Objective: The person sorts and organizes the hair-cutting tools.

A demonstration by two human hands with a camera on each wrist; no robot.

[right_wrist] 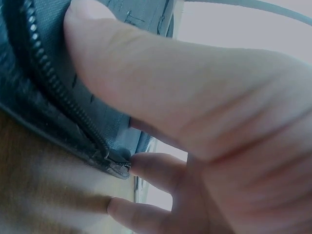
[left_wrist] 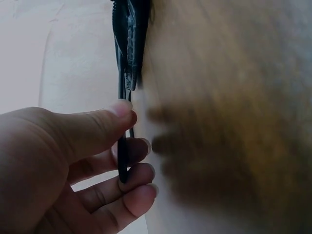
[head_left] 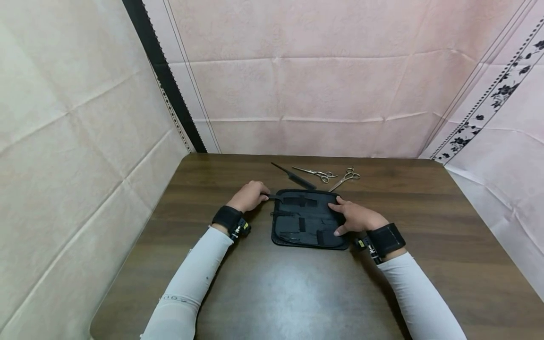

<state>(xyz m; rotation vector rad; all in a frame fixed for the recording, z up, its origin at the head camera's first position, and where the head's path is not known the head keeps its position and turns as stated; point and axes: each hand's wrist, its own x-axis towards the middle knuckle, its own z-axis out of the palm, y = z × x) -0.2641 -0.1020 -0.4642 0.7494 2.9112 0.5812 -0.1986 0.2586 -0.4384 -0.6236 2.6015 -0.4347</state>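
An unzipped black case (head_left: 312,222) lies spread flat on the table, its inside with loops and pockets facing up. At its upper left edge, my left hand (head_left: 250,196) pinches a slim black stick-like piece (left_wrist: 122,151) between thumb and fingers. The far end of that piece overlaps the case's edge, and I cannot tell its kind. My right hand (head_left: 357,216) rests with spread fingers over the case's right side. Its thumb (right_wrist: 112,63) presses on the inner lining beside the zipper (right_wrist: 58,92), while other fingertips touch near the zippered corner.
Just behind the case lie a black comb (head_left: 301,180) with a thin tail and two pairs of silver scissors, one pair (head_left: 316,173) pointing left and another pair (head_left: 346,178) slanting toward the case. Pale cloth (head_left: 306,94) hangs beyond the wooden table (head_left: 263,293).
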